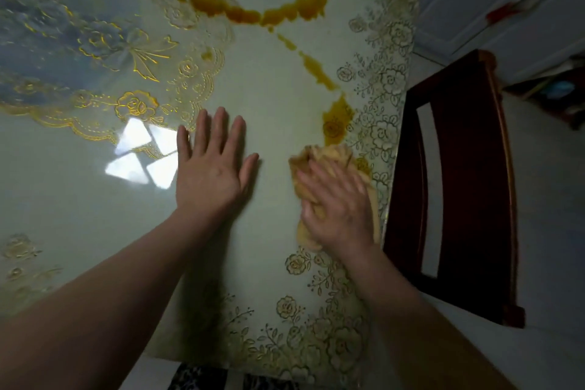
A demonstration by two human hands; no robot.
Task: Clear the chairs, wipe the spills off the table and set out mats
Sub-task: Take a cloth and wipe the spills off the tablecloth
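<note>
my right hand [335,209] presses flat, fingers spread and blurred, on a crumpled yellow cloth [323,158] at the worktop's right edge, just below a trail of orange-brown spilled liquid [337,119]. my left hand [212,165] lies flat, fingers apart, on the glossy pale green worktop [95,215]. a dark red wooden chair [468,184] stands beside. no writing legible.

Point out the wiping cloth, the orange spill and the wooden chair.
wiping cloth [327,153]: head view, its far edge beyond the fingers.
orange spill [337,119]: head view, the blotch nearest the cloth.
wooden chair [465,168]: head view, its broad back slat.
</note>
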